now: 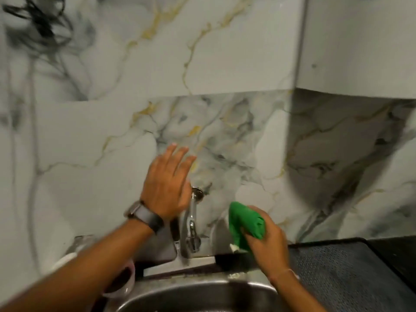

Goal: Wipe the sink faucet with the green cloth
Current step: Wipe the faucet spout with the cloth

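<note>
A chrome faucet (191, 221) comes out of the marble wall above the steel sink (198, 296). My left hand (167, 181), with a dark watch on the wrist, is spread flat with fingers apart just left of the faucet's wall mount and partly covers it. My right hand (267, 246) grips the bunched green cloth (246, 221) to the right of the faucet, a short gap away from it. The view is blurred.
The marble-patterned wall (225, 136) fills the background, with a grey cabinet (360, 46) jutting out at upper right. A dark textured mat (342, 271) lies on the counter right of the sink. A pale bowl (126, 280) sits at the sink's left edge.
</note>
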### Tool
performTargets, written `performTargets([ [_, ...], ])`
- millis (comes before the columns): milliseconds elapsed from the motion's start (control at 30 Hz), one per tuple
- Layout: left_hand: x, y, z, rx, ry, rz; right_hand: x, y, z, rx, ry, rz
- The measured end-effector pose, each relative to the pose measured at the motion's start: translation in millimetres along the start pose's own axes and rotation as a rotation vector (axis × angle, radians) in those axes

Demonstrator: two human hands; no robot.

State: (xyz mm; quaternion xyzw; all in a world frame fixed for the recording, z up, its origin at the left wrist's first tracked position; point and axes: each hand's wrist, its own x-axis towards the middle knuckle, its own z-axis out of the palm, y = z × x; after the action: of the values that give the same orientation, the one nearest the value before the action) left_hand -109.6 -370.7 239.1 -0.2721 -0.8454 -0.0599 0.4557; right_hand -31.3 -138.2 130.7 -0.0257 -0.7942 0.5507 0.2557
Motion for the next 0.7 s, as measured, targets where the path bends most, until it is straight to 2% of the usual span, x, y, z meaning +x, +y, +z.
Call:
performTargets([
  [100,43,-76,10,0.298,-0.039,0.255,41,-16,44,-0.349,-0.173,-0.365],
  [233,90,-143,33,0.487,-0.048,0.530,83,-13,96,-0.701,-0.325,-0.619],
  [367,93,-162,57,0.501,0.108,0.592,100,13,115,-0.655,-0.258,-0.861],
  [433,92,-164,60,0.492,0.140,0.601,103,29,118,-0.615,-0.204,-0.913],
  [500,94,-163,60,0.493,0.146,0.608,96,38,125,-0.433,-0.112,-0.754],
  [633,96,-163,57,0.515,0.161,0.627,57,42,163,0.409,0.099,-0.051],
  [700,95,-162,57,0.528,0.166,0.634,53,52,170,0.720,0.137,0.261],
])
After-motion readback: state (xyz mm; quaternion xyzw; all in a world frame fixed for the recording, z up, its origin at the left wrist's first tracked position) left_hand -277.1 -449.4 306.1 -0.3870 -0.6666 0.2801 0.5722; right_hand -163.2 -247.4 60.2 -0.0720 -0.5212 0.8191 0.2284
